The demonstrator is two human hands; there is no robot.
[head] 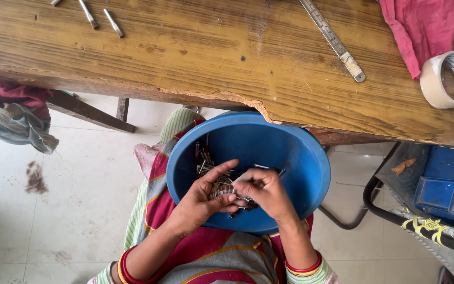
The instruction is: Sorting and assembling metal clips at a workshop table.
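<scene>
Below the chipped front edge of a worn wooden worktop [227,47], a round blue plastic basin [295,158] rests on a seated person's lap, holding a heap of small metal parts [206,163]. Both hands meet over it: the left hand [203,197] pinches a ribbed metal piece [220,188], its grip narrow, and the right hand [264,192] closes on it too. Tilting the unsteady basin could spill parts onto the tiled floor [69,210].
</scene>
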